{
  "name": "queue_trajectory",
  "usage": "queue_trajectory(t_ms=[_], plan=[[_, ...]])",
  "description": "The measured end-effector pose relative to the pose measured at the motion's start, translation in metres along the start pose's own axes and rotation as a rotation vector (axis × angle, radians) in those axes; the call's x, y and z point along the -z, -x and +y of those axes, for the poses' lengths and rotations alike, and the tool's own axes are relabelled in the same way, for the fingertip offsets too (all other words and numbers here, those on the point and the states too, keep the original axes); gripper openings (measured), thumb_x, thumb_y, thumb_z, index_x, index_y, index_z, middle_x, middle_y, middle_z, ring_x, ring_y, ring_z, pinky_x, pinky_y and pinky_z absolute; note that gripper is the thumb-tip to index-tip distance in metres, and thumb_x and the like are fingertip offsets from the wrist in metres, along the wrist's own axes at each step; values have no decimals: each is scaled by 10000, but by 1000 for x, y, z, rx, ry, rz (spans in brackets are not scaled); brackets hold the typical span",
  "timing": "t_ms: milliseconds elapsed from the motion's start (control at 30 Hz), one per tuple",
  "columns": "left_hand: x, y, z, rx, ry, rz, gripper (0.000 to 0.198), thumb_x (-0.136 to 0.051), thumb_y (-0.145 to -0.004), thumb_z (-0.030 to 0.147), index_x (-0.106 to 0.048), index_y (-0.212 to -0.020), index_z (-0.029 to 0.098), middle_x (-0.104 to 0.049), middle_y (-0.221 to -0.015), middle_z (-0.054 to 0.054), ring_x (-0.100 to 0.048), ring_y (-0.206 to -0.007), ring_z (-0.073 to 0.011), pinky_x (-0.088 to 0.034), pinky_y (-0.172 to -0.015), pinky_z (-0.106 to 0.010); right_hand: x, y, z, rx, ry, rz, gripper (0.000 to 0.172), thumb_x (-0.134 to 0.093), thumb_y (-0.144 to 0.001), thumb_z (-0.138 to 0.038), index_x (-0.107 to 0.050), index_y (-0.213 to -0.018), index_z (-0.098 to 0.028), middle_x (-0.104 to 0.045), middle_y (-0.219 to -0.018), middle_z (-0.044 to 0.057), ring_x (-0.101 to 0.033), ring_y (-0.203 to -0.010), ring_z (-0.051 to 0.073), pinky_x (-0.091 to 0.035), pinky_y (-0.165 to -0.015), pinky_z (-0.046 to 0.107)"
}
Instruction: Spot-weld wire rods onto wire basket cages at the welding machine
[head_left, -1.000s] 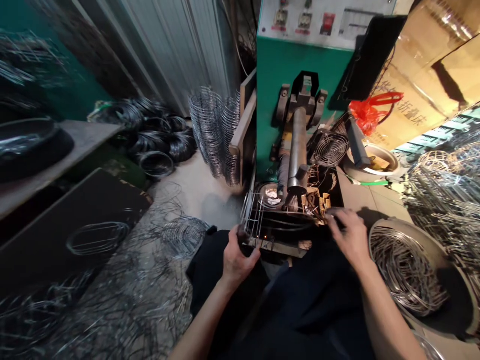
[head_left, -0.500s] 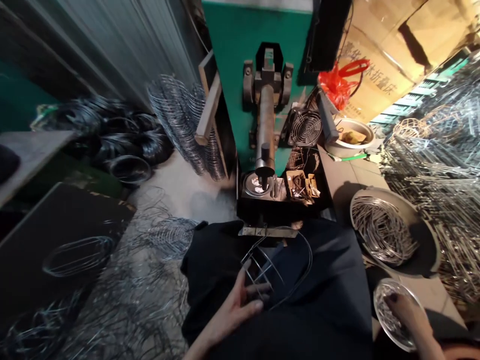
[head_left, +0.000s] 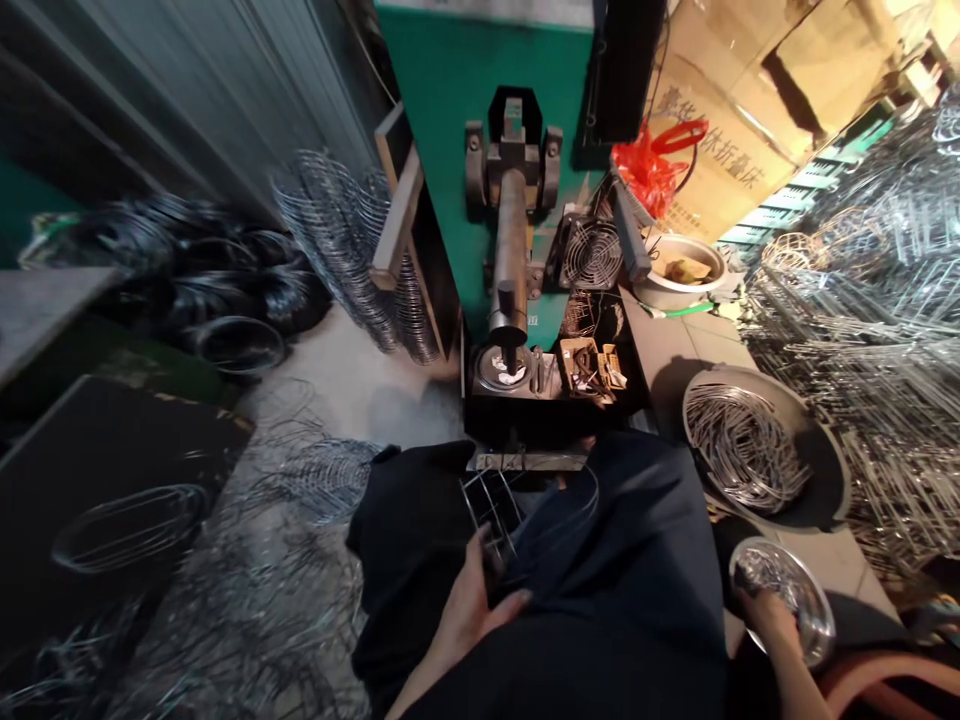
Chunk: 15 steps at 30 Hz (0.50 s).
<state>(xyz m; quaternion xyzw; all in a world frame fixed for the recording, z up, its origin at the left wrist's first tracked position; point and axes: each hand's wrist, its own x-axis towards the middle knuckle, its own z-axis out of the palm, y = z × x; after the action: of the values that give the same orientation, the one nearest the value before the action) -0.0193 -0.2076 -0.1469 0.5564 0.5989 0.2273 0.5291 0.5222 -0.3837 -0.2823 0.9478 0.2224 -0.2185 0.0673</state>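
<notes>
A small wire cage frame [head_left: 501, 512] rests on my dark-trousered lap, with a thin wire ring arcing off to its right. My left hand [head_left: 474, 602] is closed on the near side of the frame. My right hand [head_left: 765, 612] reaches down into a small shiny metal bowl [head_left: 793, 600] of little wire pieces at my lower right; its fingers are buried in the bowl and hard to make out. In front of my knees stands a green welding machine [head_left: 480, 110] with a dark horizontal arm [head_left: 510, 250] over a black work table.
A large pan of bent wire pieces [head_left: 757, 450] sits to the right. Stacks of finished wire frames [head_left: 862, 330] fill the far right. Coils of black wire [head_left: 217, 280] and stacked wire rings [head_left: 337, 240] lie to the left. Loose wire rings litter the floor at lower left.
Both hands left the machine table. My left hand drew the wire frame back onto my lap, while my right hand swung down right into the small bowl.
</notes>
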Motion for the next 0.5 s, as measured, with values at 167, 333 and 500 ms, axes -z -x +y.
queue_trajectory(t_ms=[167,333,500], plan=[[16,-18,28,-16,163,175,808,-736,-773,487,-468,-1461,159,-691,-1097,-108,-667,-1077,-299,-515,-979,-448,7,15,-10,-88,-20,-11,435,-447,-796,-444,-724,-952,-147,-709,-1068,288,-680,-1065,458,-571,-732,545],[15,-30,39,84,529,270,816,-803,-732,500,-510,-1425,185,-625,-800,15,-647,-664,-166,-570,-666,-315,30,30,-12,-156,-46,106,436,-488,-789,-519,-693,-957,-172,-722,-902,262,-719,-909,469,-569,-669,556],[8,-43,54,115,779,323,861,-836,-721,465,-475,-1446,172,-523,-673,81,-509,-443,-79,-480,-431,-212,105,47,-74,131,-319,245,427,-585,-746,-599,-674,-825,-189,-732,-803,223,-714,-857,456,-559,-745,553]])
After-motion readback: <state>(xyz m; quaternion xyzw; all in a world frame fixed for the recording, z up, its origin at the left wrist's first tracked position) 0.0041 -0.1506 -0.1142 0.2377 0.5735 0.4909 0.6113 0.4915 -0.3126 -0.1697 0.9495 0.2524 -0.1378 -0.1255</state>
